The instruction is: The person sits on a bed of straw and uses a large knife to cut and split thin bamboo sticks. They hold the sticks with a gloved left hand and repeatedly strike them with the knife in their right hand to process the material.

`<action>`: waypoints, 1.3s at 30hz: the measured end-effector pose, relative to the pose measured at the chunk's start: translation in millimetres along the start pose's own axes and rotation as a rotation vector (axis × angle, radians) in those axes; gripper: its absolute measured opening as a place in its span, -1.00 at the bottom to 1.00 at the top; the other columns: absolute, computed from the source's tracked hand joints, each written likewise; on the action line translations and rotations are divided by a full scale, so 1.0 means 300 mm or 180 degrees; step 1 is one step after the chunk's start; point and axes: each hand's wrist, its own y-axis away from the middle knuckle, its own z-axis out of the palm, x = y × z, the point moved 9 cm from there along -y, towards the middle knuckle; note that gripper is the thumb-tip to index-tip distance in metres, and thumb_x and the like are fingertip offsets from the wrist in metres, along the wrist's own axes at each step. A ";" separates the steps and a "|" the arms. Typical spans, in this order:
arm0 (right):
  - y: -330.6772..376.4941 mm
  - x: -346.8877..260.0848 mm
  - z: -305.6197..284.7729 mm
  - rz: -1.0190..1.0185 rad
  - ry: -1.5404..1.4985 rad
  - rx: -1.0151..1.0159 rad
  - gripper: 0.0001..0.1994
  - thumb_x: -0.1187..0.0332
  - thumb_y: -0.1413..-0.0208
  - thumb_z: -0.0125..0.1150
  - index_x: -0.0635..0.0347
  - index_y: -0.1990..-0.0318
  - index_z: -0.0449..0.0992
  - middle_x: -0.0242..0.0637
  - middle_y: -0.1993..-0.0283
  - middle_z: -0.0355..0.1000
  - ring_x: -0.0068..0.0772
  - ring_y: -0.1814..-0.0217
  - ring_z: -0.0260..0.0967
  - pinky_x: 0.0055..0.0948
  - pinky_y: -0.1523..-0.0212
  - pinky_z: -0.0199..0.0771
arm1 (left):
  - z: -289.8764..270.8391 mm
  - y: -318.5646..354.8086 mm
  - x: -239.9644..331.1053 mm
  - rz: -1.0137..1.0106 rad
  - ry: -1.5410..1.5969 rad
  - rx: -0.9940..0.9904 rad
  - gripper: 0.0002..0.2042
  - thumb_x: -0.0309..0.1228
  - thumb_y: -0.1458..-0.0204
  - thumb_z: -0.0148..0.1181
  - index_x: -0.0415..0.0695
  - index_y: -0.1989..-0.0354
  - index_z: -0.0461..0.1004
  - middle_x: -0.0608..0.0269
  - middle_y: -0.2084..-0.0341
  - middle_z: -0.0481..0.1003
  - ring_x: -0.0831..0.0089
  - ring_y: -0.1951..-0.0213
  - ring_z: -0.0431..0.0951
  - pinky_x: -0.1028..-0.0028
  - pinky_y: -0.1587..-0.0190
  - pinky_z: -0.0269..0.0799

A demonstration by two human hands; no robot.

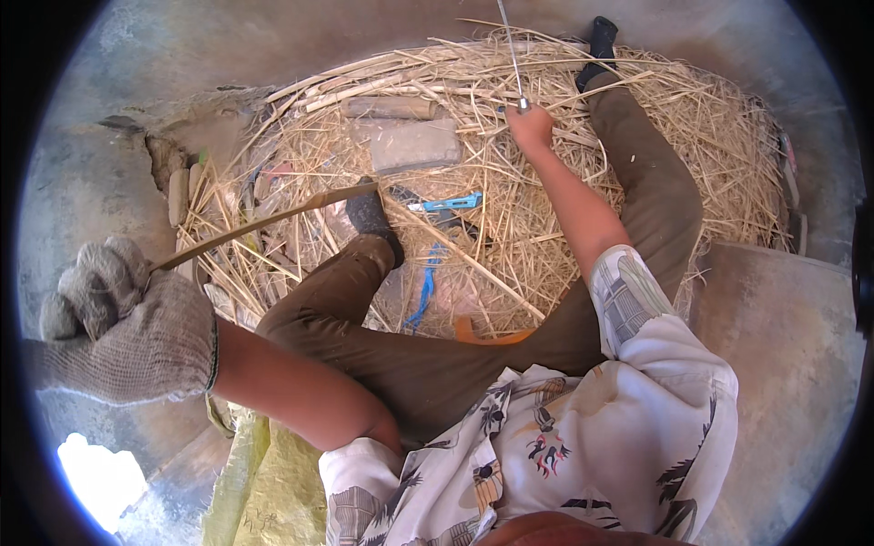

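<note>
At the far left, my left hand [146,323], in a knitted grey-white work glove, is closed around one end of a bamboo strip [264,221]. The curved strip reaches right, its far end just above my left foot [371,217]. My bare right hand [531,127] is stretched forward, fingers wrapped around the handle of a knife [512,50]. Its long, thin blade points away from me and runs out at the top edge. The handle is mostly hidden in the fist. Between my legs lies a blue utility knife [448,203] on the littered floor.
Bamboo shavings [510,246] cover the floor. Ahead lie a flat grey block [415,146] and a short wooden piece [391,107]. Near my lap are a blue strip [424,287] and an orange object [492,337]. A yellowish sack [273,487] sits lower left. Walls [273,41] enclose me.
</note>
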 end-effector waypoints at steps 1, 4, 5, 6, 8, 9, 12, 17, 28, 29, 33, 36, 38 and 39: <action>0.026 0.008 0.009 -0.0105 0.0084 -0.0051 -0.60 0.02 0.00 0.28 0.23 0.26 0.60 0.00 0.32 0.59 0.06 0.18 0.57 -0.07 0.11 0.52 | -0.007 0.004 -0.004 0.0015 -0.0044 0.0119 -0.48 0.07 -0.33 -0.08 0.14 0.70 0.17 0.50 0.79 0.07 0.58 0.73 -0.02 0.46 0.63 -0.11; 0.146 0.002 0.078 -0.0327 0.0292 -0.0555 -0.56 0.02 -0.06 0.23 0.22 0.10 0.55 0.01 0.25 0.59 0.07 0.14 0.57 -0.03 0.07 0.53 | 0.016 0.014 0.013 0.0059 -0.0131 0.0296 -0.47 0.09 -0.33 -0.09 0.14 0.70 0.18 0.50 0.79 0.08 0.58 0.73 -0.02 0.46 0.63 -0.11; 0.183 0.019 0.106 -0.0327 0.0195 -0.0749 -0.55 0.01 -0.06 0.23 0.22 0.08 0.54 0.02 0.23 0.59 0.07 0.13 0.57 -0.04 0.06 0.53 | 0.021 0.014 0.015 0.0061 -0.0075 0.0261 -0.47 0.10 -0.33 -0.09 0.14 0.69 0.18 0.50 0.79 0.07 0.58 0.73 -0.02 0.46 0.63 -0.11; 0.209 0.041 0.133 -0.0327 0.0104 -0.0940 -0.54 0.01 -0.07 0.23 0.21 0.06 0.53 0.02 0.21 0.58 0.07 0.13 0.57 -0.04 0.06 0.54 | 0.027 0.015 0.017 0.0063 -0.0014 0.0230 -0.47 0.10 -0.33 -0.09 0.14 0.69 0.18 0.50 0.79 0.07 0.58 0.73 -0.02 0.46 0.63 -0.11; 0.249 0.061 0.161 -0.0496 0.0544 -0.1014 -0.55 0.01 -0.09 0.21 0.25 0.09 0.54 0.03 0.19 0.58 0.08 0.11 0.57 -0.06 0.05 0.54 | -0.005 0.001 0.010 -0.0102 0.0002 0.0349 -0.41 0.21 -0.29 -0.15 0.10 0.71 0.11 0.48 0.79 0.05 0.54 0.74 -0.01 0.44 0.63 -0.12; 0.264 0.064 0.173 -0.0573 0.0755 -0.1055 -0.55 0.01 -0.11 0.21 0.26 0.10 0.55 0.04 0.17 0.58 0.08 0.10 0.57 -0.07 0.04 0.55 | -0.026 -0.009 0.005 -0.0187 0.0002 0.0398 -0.38 0.26 -0.27 -0.18 0.09 0.72 0.08 0.47 0.80 0.04 0.52 0.74 0.00 0.43 0.63 -0.12; 0.294 0.042 0.171 -0.0550 0.0964 -0.1466 -0.57 0.03 -0.14 0.18 0.28 0.13 0.58 0.05 0.17 0.57 0.09 0.10 0.56 -0.09 0.04 0.55 | -0.054 -0.018 0.022 -0.0128 0.0283 -0.0014 -0.42 0.20 -0.28 -0.14 0.11 0.71 0.11 0.48 0.79 0.05 0.54 0.73 0.00 0.44 0.62 -0.11; 0.060 -0.088 0.078 -0.0670 0.1569 -0.0794 -0.66 0.11 -0.17 0.17 0.20 0.13 0.63 0.05 0.15 0.59 0.01 0.07 0.59 -0.06 0.07 0.58 | -0.034 0.001 0.038 0.0020 0.0064 0.0200 -0.47 0.07 -0.33 -0.08 0.15 0.71 0.10 0.50 0.80 0.05 0.58 0.74 -0.04 0.47 0.64 -0.13; -0.191 -0.111 0.264 -0.2026 0.2994 -0.1601 -0.81 0.35 -0.05 0.22 0.05 0.19 0.67 -0.18 0.09 0.61 -0.10 0.01 0.59 -0.11 0.07 0.57 | -0.009 0.015 -0.036 -0.0158 -0.0510 0.0699 -0.53 0.03 -0.26 0.02 0.12 0.70 0.29 0.47 0.83 0.16 0.57 0.79 0.08 0.49 0.67 -0.07; -0.205 -0.096 0.264 -0.1815 0.3118 -0.1549 -0.81 0.35 -0.04 0.24 0.07 0.18 0.66 -0.18 0.09 0.61 -0.12 0.01 0.59 -0.11 0.07 0.58 | -0.009 0.021 -0.041 -0.0142 -0.0574 0.0762 -0.53 0.02 -0.26 0.02 0.12 0.70 0.31 0.47 0.83 0.17 0.57 0.79 0.09 0.49 0.68 -0.06; -0.186 -0.093 0.251 -0.1601 0.3361 -0.1883 -0.75 0.35 0.01 0.30 0.13 0.15 0.65 -0.14 0.05 0.61 -0.11 -0.01 0.59 -0.13 0.06 0.59 | 0.014 0.005 -0.082 -0.0325 -0.0394 0.0362 -0.53 0.00 -0.26 0.03 0.12 0.71 0.35 0.46 0.84 0.21 0.57 0.80 0.12 0.51 0.70 -0.03; -0.155 -0.138 0.256 -0.1785 0.3420 -0.2061 -0.70 0.29 0.04 0.34 0.11 0.12 0.66 -0.13 0.02 0.60 -0.11 -0.02 0.58 -0.15 0.05 0.59 | 0.024 0.002 -0.092 -0.0407 -0.0244 0.0392 -0.51 0.05 -0.28 -0.01 0.12 0.69 0.34 0.47 0.84 0.19 0.58 0.80 0.11 0.51 0.71 -0.03; -0.208 -0.066 0.295 -0.1700 0.3242 -0.1749 -0.69 0.31 0.06 0.34 0.14 0.10 0.66 -0.15 0.04 0.61 -0.13 -0.02 0.59 -0.16 0.06 0.60 | 0.036 0.000 -0.090 -0.0423 -0.0164 0.0321 -0.49 0.09 -0.30 -0.05 0.12 0.69 0.33 0.48 0.85 0.18 0.58 0.80 0.11 0.50 0.71 -0.02; -0.209 -0.069 0.304 -0.1672 0.3136 -0.1614 -0.68 0.33 0.07 0.34 0.15 0.10 0.66 -0.16 0.05 0.62 -0.13 -0.01 0.60 -0.17 0.07 0.60 | 0.037 0.001 -0.089 -0.0429 -0.0151 0.0282 -0.48 0.10 -0.31 -0.07 0.13 0.68 0.32 0.48 0.85 0.17 0.58 0.80 0.11 0.50 0.72 -0.02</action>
